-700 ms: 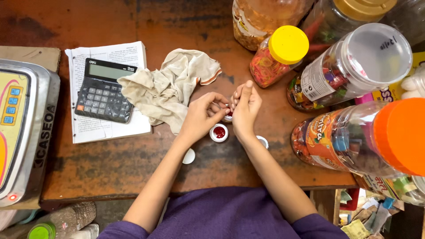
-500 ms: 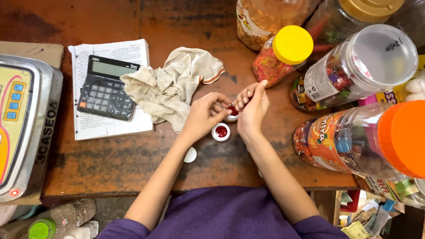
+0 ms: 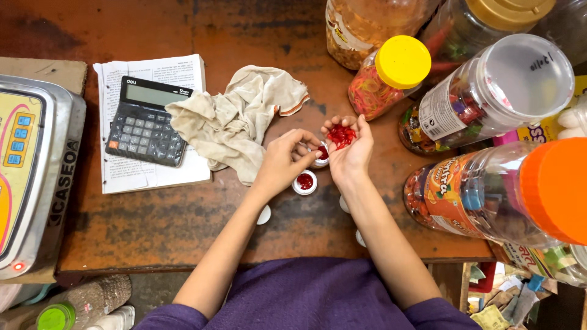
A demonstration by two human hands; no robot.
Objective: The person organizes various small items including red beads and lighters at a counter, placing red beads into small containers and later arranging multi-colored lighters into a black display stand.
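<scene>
Red bits [image 3: 341, 134] lie heaped in the cupped palm of the right hand [image 3: 347, 150], which is turned up and open toward the camera; 0.5 s ago that hand stood edge-on with its fingers pinched against the left, and no red heap showed. The left hand [image 3: 286, 160] curls narrowly around a small white cap [image 3: 320, 155] holding red, pinched between its fingertips right beside the right palm, so the 2 hands touch over the cap as they did before. A 2nd white cap [image 3: 304, 182] filled with red sits on the rusty brown table [image 3: 183, 220] just below the hands, in the same place as earlier. A crumpled beige cloth [image 3: 235, 122] lies to the left of the hands, partly over the printed paper [image 3: 153, 122] that carries the black calculator [image 3: 148, 121], all unchanged. A weighing scale [image 3: 33, 177] fills the left edge. To the right stand clear plastic jars: 1 with a yellow lid [image 3: 402, 61] nearest the right fingertips, 1 with a white lid [image 3: 529, 76] behind it, and 1 with an orange lid [image 3: 553, 189] lying close to the right forearm.
</scene>
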